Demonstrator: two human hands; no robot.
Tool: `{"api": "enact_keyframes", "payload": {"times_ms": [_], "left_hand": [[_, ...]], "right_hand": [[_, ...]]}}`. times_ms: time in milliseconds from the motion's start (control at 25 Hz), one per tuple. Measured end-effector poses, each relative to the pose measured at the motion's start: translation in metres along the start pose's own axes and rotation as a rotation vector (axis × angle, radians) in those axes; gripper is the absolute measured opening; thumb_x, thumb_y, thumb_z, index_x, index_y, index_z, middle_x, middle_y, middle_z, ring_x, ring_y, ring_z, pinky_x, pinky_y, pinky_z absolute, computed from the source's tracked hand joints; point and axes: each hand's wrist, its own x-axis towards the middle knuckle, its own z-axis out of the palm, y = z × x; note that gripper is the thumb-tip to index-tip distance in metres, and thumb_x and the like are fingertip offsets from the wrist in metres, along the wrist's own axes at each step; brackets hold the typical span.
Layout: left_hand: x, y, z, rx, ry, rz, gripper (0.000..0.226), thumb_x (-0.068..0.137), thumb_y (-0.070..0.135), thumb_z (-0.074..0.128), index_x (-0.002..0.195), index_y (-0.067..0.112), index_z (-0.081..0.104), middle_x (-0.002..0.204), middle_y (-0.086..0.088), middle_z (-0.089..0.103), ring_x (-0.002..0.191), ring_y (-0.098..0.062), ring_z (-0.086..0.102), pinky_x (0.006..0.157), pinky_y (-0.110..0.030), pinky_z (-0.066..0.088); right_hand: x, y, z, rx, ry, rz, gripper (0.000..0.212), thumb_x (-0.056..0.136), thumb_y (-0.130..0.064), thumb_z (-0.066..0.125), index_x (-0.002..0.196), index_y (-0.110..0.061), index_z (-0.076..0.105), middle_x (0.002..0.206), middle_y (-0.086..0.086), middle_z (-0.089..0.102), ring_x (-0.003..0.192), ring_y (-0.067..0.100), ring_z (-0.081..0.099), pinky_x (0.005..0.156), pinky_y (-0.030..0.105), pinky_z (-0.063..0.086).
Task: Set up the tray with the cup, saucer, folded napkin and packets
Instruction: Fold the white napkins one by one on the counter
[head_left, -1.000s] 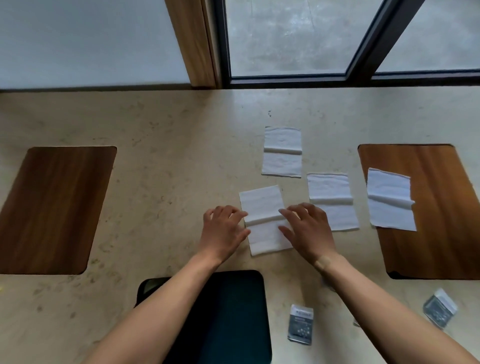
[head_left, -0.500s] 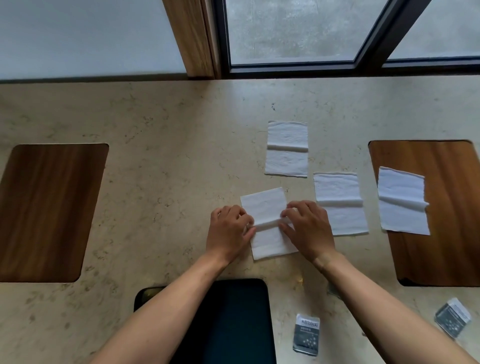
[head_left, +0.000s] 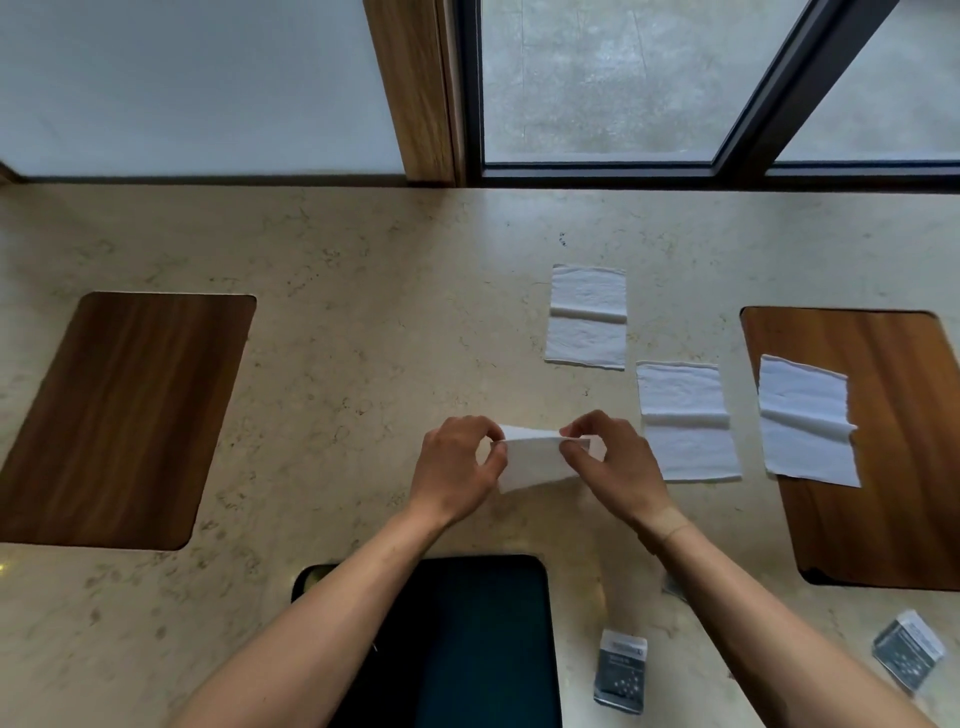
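Observation:
A white napkin (head_left: 535, 460) is lifted off the stone counter, bent along its middle crease. My left hand (head_left: 457, 470) pinches its left end and my right hand (head_left: 613, 462) pinches its right end. Three more white napkins lie flat: one (head_left: 587, 317) further back, one (head_left: 685, 421) just right of my right hand, one (head_left: 808, 421) on the right wooden tray (head_left: 893, 519). A grey packet (head_left: 621, 670) lies near the front edge, another packet (head_left: 906, 657) at the far right. No cup or saucer is in view.
A second wooden tray (head_left: 119, 415) sits at the left of the counter (head_left: 337, 322). A dark chair seat (head_left: 457, 644) shows below the front edge between my forearms. A window frame and a wooden post stand along the far edge.
The napkin lay flat under my fingers a second ago. Both hands have since pinched its ends and raised it, folding it along the crease.

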Motion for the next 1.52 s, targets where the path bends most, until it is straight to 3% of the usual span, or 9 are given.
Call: {"api": "enact_keyframes", "payload": {"times_ms": [200, 320, 520, 840, 1080, 1280, 1520], "left_hand": [[-0.013, -0.004, -0.032, -0.313, 0.038, -0.163, 0.009, 0.094, 0.037, 0.053, 0.094, 0.029, 0.058, 0.093, 0.011, 0.066, 0.089, 0.002, 0.060, 0.072, -0.015, 0.047], [-0.020, -0.011, -0.048, -0.384, 0.073, -0.217, 0.007, 0.093, 0.038, 0.054, 0.094, 0.032, 0.058, 0.088, 0.012, 0.065, 0.082, 0.004, 0.060, 0.062, -0.007, 0.044], [-0.033, -0.036, -0.062, -0.406, -0.046, -0.316, 0.024, 0.082, 0.039, 0.068, 0.102, 0.033, 0.058, 0.083, 0.010, 0.066, 0.074, 0.001, 0.062, 0.060, -0.010, 0.043], [-0.022, -0.059, -0.060, -0.339, -0.018, -0.421, 0.012, 0.083, 0.030, 0.069, 0.092, 0.029, 0.061, 0.079, 0.010, 0.065, 0.071, -0.005, 0.062, 0.059, -0.016, 0.042], [-0.008, -0.069, -0.050, -0.186, -0.069, -0.477, 0.011, 0.083, 0.035, 0.064, 0.092, 0.032, 0.059, 0.085, 0.011, 0.066, 0.082, -0.012, 0.064, 0.081, -0.039, 0.053], [0.000, -0.071, -0.042, -0.012, -0.051, -0.422, 0.014, 0.085, 0.037, 0.059, 0.097, 0.033, 0.055, 0.081, 0.015, 0.064, 0.080, -0.010, 0.062, 0.090, -0.043, 0.048], [0.004, -0.071, -0.041, 0.109, -0.025, -0.328, 0.039, 0.084, 0.033, 0.064, 0.120, 0.029, 0.051, 0.076, 0.011, 0.061, 0.077, -0.013, 0.062, 0.090, -0.043, 0.046]], "right_hand": [[-0.010, -0.028, 0.007, 0.126, -0.121, 0.019, 0.020, 0.081, -0.047, 0.066, 0.095, -0.039, 0.055, 0.092, -0.023, 0.062, 0.087, -0.010, 0.056, 0.067, 0.016, 0.043], [-0.011, -0.041, 0.017, 0.169, -0.123, 0.039, 0.015, 0.081, -0.042, 0.068, 0.093, -0.036, 0.060, 0.087, -0.017, 0.066, 0.081, -0.008, 0.059, 0.065, 0.018, 0.042], [-0.008, -0.058, 0.029, 0.271, -0.092, 0.091, 0.009, 0.083, -0.036, 0.068, 0.090, -0.033, 0.064, 0.084, -0.009, 0.068, 0.078, 0.004, 0.062, 0.063, 0.021, 0.043], [0.003, -0.061, 0.054, 0.223, -0.089, 0.157, 0.015, 0.081, -0.037, 0.069, 0.093, -0.037, 0.061, 0.078, -0.011, 0.069, 0.073, 0.005, 0.064, 0.067, 0.028, 0.053], [0.016, -0.051, 0.071, -0.031, -0.132, 0.130, 0.028, 0.079, -0.037, 0.067, 0.105, -0.039, 0.055, 0.077, -0.016, 0.064, 0.069, 0.005, 0.062, 0.067, 0.034, 0.058], [0.025, -0.050, 0.079, -0.179, -0.087, 0.053, 0.037, 0.085, -0.033, 0.066, 0.119, -0.033, 0.053, 0.080, -0.013, 0.064, 0.070, 0.009, 0.062, 0.075, 0.039, 0.057], [0.030, -0.053, 0.083, -0.281, -0.017, -0.045, 0.046, 0.085, -0.033, 0.069, 0.127, -0.027, 0.052, 0.087, -0.005, 0.071, 0.074, 0.015, 0.064, 0.082, 0.041, 0.054]]}}
